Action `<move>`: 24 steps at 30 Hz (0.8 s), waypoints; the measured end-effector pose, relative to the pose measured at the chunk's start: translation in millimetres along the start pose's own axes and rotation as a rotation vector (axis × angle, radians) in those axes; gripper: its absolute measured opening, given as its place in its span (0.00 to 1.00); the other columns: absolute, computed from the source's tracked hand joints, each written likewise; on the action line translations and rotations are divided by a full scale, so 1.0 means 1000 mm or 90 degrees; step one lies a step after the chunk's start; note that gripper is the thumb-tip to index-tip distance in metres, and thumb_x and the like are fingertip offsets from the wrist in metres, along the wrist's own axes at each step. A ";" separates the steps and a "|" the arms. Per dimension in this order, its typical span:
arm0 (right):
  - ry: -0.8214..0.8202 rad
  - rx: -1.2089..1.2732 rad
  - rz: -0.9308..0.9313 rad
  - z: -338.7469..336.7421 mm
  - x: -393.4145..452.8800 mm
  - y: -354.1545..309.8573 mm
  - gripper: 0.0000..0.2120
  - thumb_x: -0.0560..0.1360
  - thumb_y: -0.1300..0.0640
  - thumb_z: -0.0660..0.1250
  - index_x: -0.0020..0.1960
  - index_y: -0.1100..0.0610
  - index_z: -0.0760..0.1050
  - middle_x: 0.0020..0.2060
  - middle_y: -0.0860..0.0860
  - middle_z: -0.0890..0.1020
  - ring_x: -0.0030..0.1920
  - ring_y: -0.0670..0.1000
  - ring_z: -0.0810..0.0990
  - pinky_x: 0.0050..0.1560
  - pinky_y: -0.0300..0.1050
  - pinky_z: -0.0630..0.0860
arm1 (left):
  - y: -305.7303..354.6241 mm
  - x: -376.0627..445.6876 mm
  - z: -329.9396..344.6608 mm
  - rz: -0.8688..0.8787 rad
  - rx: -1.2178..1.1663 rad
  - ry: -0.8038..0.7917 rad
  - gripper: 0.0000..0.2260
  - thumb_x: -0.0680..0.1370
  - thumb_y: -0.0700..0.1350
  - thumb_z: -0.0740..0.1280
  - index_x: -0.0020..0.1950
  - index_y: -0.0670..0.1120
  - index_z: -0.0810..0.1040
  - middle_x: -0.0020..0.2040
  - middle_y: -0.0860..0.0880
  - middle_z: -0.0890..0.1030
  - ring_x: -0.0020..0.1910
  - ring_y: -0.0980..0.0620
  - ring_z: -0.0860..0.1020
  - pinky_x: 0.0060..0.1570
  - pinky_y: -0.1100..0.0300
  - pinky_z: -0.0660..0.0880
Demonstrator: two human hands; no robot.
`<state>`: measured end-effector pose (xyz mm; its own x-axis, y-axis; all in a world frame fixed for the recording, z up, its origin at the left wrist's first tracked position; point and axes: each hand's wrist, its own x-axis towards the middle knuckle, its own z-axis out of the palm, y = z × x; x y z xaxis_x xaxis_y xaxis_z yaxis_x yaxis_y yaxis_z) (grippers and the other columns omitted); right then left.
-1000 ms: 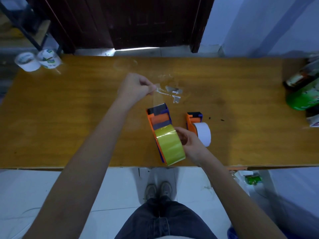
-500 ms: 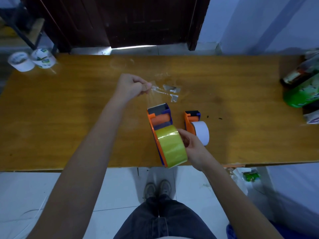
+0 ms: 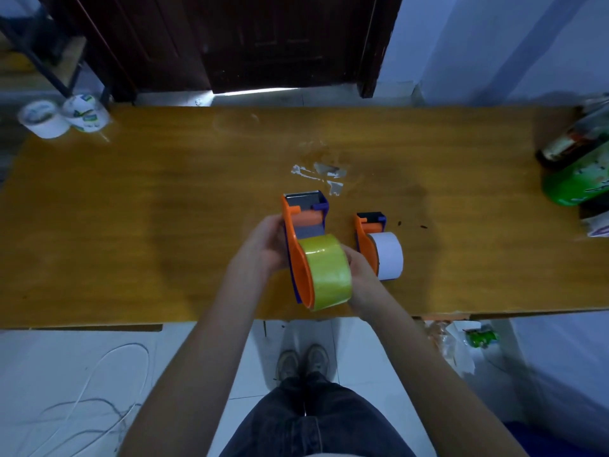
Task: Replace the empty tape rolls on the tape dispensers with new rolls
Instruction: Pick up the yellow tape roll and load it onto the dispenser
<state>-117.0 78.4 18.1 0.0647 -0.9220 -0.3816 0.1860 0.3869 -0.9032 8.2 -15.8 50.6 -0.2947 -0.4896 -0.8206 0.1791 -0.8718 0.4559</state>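
Near the table's (image 3: 99, 225) front edge, both hands grasped the big dispenser (image 3: 298, 239): the left hand (image 3: 263, 249) held its orange side, the right hand (image 3: 357, 268) cupped the yellow roll (image 3: 328, 272). To finish well, it probably needed steadying while the tape end was fed squarely to the blade.

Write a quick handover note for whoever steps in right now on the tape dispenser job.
Left hand holds the left side of the big dispenser; right hand grips the yellow roll mounted on it, near the table front edge.
Small dispenser beside it carries a white roll.
Two white rolls sit at the far left corner; tape scraps lie beyond the dispensers.
Done: both dispensers loaded.
Left: check the yellow tape's threading, clear the scraps.
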 end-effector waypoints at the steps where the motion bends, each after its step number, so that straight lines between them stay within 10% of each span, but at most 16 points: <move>1: 0.006 0.008 0.010 0.001 0.000 0.003 0.16 0.72 0.68 0.68 0.59 0.58 0.74 0.37 0.45 0.84 0.40 0.44 0.82 0.41 0.39 0.77 | -0.003 0.000 0.001 0.006 -0.030 0.010 0.12 0.78 0.45 0.61 0.39 0.40 0.76 0.26 0.42 0.81 0.24 0.48 0.81 0.38 0.52 0.73; 7: 0.016 0.049 0.032 0.010 0.000 0.015 0.16 0.71 0.66 0.70 0.58 0.60 0.74 0.42 0.49 0.81 0.40 0.45 0.81 0.40 0.38 0.78 | -0.010 -0.001 -0.004 0.033 -0.069 0.012 0.12 0.78 0.47 0.63 0.40 0.40 0.77 0.25 0.43 0.81 0.21 0.48 0.80 0.37 0.53 0.75; 13: 0.086 0.140 0.043 0.015 0.006 0.021 0.08 0.76 0.66 0.63 0.53 0.59 0.76 0.42 0.51 0.81 0.42 0.49 0.79 0.44 0.44 0.77 | -0.022 -0.002 -0.024 0.158 -0.017 -0.068 0.17 0.78 0.56 0.60 0.48 0.46 0.84 0.46 0.45 0.85 0.49 0.49 0.80 0.57 0.52 0.73; 16: 0.097 0.184 0.050 0.018 0.013 0.019 0.07 0.76 0.65 0.64 0.53 0.59 0.77 0.44 0.52 0.82 0.43 0.51 0.81 0.45 0.45 0.78 | -0.032 -0.006 -0.033 0.244 0.068 -0.133 0.18 0.73 0.44 0.69 0.63 0.46 0.76 0.59 0.45 0.80 0.57 0.48 0.78 0.61 0.52 0.72; 24: 0.119 0.326 0.176 0.028 0.017 0.014 0.07 0.79 0.57 0.60 0.51 0.57 0.76 0.38 0.52 0.85 0.39 0.50 0.83 0.40 0.46 0.81 | -0.036 -0.005 -0.031 0.302 0.233 0.072 0.28 0.70 0.34 0.72 0.69 0.43 0.71 0.66 0.45 0.76 0.58 0.52 0.75 0.58 0.56 0.72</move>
<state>-85.6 68.3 4.5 0.0128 -0.7527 -0.6583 0.6382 0.5130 -0.5741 32.2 18.9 27.5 -0.1565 -0.8389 -0.5214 -0.0734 -0.5165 0.8531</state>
